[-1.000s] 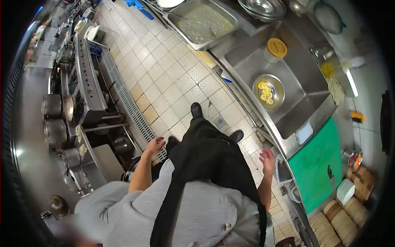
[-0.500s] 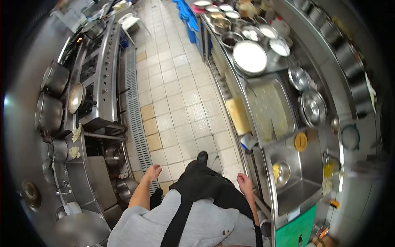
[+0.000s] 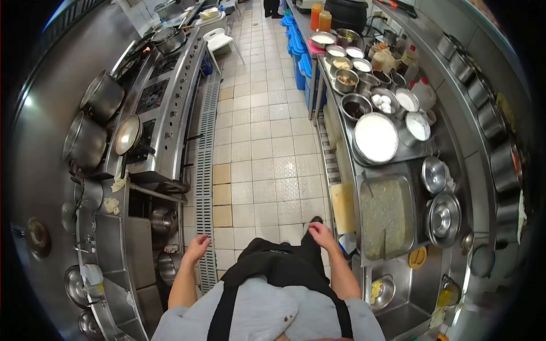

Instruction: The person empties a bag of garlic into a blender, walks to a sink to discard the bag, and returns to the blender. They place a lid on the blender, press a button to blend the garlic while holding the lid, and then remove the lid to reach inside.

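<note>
My left hand (image 3: 197,248) hangs in the air over the floor grate, holding nothing, its fingers loosely bent and apart. On the other side, my right hand (image 3: 322,234) is also free of any object, with fingers loosely curled, near the front of the right-hand counter. A yellow cutting board (image 3: 343,208) stands on edge close to it. Beyond that lies a rectangular metal tray (image 3: 388,213) of pale liquid with a utensil handle in it. The sink (image 3: 409,284) behind holds a metal bowl (image 3: 388,292) with yellow pieces inside.
A tiled aisle (image 3: 256,131) runs ahead beside a floor grate (image 3: 206,216). Stoves (image 3: 170,102) with pots and a frying pan (image 3: 128,135) line the left. A white chair (image 3: 219,41) and blue bins (image 3: 297,48) stand farther on. A large white-filled pot (image 3: 376,138) sits right; someone's legs (image 3: 272,8) show far ahead.
My view has moved forward along the aisle and tilted up, so counters and stoves slide down the picture. The green board has left view. My right hand has swung forward; both hands remain unoccupied.
</note>
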